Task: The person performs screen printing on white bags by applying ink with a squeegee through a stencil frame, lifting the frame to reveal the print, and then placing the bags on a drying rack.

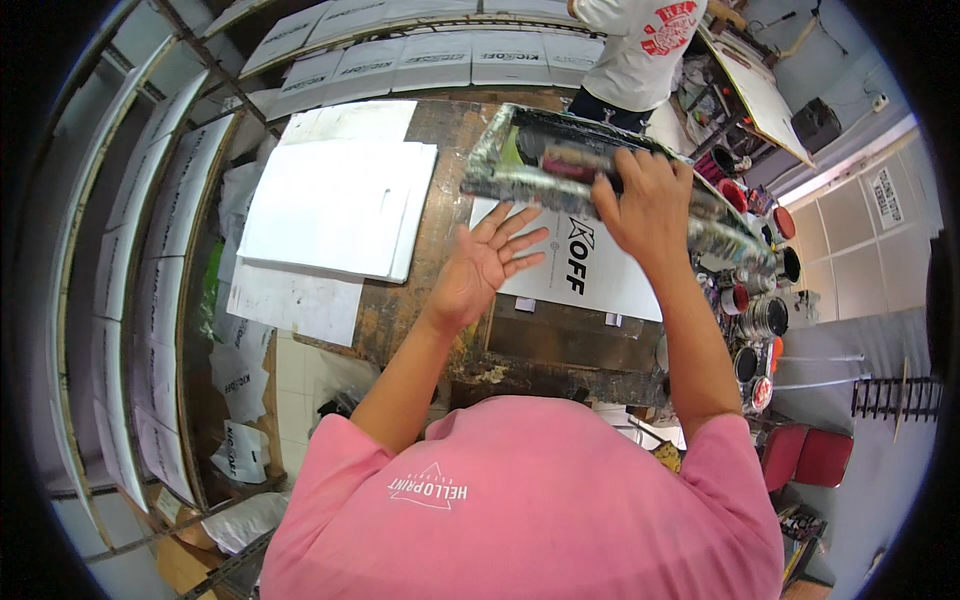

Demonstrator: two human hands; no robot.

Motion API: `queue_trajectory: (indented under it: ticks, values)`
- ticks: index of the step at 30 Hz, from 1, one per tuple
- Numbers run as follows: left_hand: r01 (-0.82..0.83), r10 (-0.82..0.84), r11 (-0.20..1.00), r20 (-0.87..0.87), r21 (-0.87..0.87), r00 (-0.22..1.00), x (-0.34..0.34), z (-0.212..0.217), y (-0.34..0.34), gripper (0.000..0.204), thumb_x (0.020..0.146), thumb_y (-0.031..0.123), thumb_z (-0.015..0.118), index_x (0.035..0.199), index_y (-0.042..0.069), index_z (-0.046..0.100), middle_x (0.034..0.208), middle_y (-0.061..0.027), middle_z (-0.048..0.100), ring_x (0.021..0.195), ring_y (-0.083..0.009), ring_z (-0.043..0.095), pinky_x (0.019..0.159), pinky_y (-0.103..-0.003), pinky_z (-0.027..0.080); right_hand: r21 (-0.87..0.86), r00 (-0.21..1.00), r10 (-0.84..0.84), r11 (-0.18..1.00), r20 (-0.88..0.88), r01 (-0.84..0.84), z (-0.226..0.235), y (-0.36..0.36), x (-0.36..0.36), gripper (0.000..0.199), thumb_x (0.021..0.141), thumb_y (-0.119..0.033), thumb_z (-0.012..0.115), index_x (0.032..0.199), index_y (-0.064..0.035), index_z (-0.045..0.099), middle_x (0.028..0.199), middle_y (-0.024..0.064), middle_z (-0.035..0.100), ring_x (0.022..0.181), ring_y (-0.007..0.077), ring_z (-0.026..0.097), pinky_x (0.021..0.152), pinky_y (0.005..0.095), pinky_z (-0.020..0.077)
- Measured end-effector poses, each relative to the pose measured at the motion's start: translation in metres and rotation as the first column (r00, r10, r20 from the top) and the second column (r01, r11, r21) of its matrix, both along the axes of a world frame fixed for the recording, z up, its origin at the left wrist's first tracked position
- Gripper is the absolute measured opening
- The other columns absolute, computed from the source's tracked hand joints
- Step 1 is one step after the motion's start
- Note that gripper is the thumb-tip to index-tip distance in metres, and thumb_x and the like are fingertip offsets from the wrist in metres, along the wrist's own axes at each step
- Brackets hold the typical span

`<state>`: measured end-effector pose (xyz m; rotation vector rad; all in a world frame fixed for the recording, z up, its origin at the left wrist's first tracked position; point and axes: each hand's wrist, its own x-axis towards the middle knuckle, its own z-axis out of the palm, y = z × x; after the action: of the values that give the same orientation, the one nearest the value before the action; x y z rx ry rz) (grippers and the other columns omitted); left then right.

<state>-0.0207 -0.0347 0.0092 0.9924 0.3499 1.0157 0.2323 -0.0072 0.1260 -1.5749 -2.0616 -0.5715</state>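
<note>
My right hand (648, 205) is closed over the near edge of a paint-smeared screen-printing frame (497, 188), which is raised and tilted above the table. Inside the frame, against my fingers, lies what looks like a squeegee with a dark red handle (578, 164), blurred by motion. Underneath is a white sheet (622, 278) printed with bold black lettering, partly covered by the frame. My left hand (478, 262) is open, palm up and fingers spread, at the left edge of that sheet; it holds nothing.
A stack of white sheets (335, 205) lies on the worn wooden table (440, 150), to the left. Racks of printed sheets (165, 300) stand at the left and back. Paint tins (765, 317) crowd the right side. Another person (640, 60) stands beyond the table.
</note>
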Motion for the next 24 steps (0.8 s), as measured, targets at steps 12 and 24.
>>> queue_trajectory:
  ticks: [12,24]
  values:
    - [0.249,0.499,0.858,-0.845,0.450,-0.192,0.023,-0.207,-0.047,0.109,0.096,0.085,0.045,0.172,0.010,0.024,0.175,-0.0362,0.000,0.163,-0.0533,-0.007,0.121,-0.078,-0.009,-0.003,0.992,-0.004,1.000,-0.129,0.003,0.049,0.054,0.012,0.037,0.091,-0.037,0.066,0.097,-0.0014,0.074,0.082,0.0148,0.069,0.083,0.0335,0.066,0.087,0.0472,0.0424]
    - [-0.266,0.606,0.795,-0.742,0.546,0.288,0.077,-0.095,0.015,0.067,0.104,0.042,0.068,0.153,-0.002,0.055,0.159,-0.0319,0.050,0.155,-0.0465,0.038,0.128,-0.056,0.024,0.023,0.976,0.070,0.997,-0.204,-0.067,0.085,0.103,0.031,0.037,0.091,-0.037,0.064,0.092,-0.0012,0.072,0.083,0.0153,0.070,0.084,0.0352,0.068,0.088,0.0485,0.0447]
